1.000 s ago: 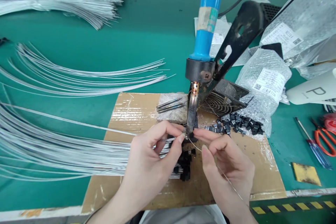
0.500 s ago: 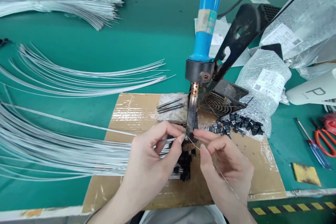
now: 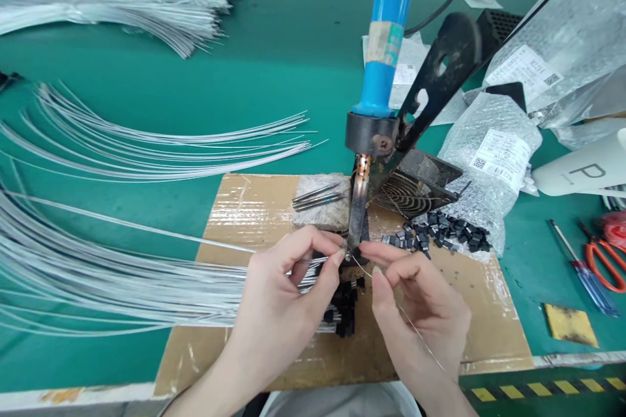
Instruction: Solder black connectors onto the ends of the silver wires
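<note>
A blue-handled soldering iron (image 3: 386, 32) is clamped in a black bracket (image 3: 443, 65), its tip pointing down between my hands. My left hand (image 3: 288, 300) pinches the end of a white wire (image 3: 215, 242) just left of the tip. Thin solder wire (image 3: 419, 333) runs through my right hand (image 3: 423, 306), whose fingertips are closed on it, and its end reaches the tip. The small part at the tip is too tiny to make out. Beneath my left hand lies a bundle of white wires (image 3: 147, 283), with black connectors (image 3: 346, 316) at their ends.
Cardboard (image 3: 479, 313) covers the green table (image 3: 274, 78). Behind the tip are a pad with metal rods (image 3: 320, 215) and a pile of black pieces (image 3: 454, 231). Bubble-wrap bags (image 3: 489, 143), a screwdriver (image 3: 591, 287), red scissors (image 3: 604, 264) and a yellow sponge (image 3: 571, 324) lie rightward. More wires (image 3: 171, 137) lie at left.
</note>
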### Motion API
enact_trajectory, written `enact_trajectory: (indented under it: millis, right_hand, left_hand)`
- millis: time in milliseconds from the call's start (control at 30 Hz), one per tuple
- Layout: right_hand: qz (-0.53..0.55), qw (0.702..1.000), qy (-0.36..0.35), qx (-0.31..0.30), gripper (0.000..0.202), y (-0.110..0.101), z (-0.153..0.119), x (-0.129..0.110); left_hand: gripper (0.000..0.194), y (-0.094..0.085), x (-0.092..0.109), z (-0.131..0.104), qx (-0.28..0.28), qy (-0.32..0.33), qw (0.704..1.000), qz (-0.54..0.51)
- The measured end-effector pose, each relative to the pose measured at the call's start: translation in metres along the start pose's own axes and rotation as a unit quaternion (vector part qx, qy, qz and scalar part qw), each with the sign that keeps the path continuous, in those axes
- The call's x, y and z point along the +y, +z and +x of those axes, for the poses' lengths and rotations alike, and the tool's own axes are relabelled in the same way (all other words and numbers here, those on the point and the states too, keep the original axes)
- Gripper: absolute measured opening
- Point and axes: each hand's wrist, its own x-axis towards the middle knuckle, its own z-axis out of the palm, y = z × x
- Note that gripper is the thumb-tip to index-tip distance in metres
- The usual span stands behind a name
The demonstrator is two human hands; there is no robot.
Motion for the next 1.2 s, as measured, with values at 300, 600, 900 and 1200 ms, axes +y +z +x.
enact_trajectory:
  millis: [300, 600, 900, 1200]
  right_hand:
    - [0.000, 1.000, -0.009, 0.006, 0.022, 0.0006, -0.0003, -0.0006]
    - [-0.001, 1.000, -0.005, 0.002, 0.021, -0.0006, -0.0007, 0.0007]
    - [-0.018, 1.000, -0.023, 0.001, 0.021, -0.0014, 0.0002, 0.0006]
    - [-0.014, 0.999, -0.034, -0.008, 0.021, -0.0020, -0.0010, 0.0001]
  left_hand:
    - [0.015, -0.0002, -0.0003, -0.0026, 0.001, 0.007, 1.000, 0.013]
    - [0.015, 0.0006, 0.0016, 0.0010, -0.002, 0.001, 1.000, 0.011]
    - [0.015, 0.0003, -0.0008, -0.0038, -0.003, -0.002, 1.000, 0.030]
    - [0.015, -0.0014, 0.0005, -0.0030, -0.007, 0.007, 1.000, 0.026]
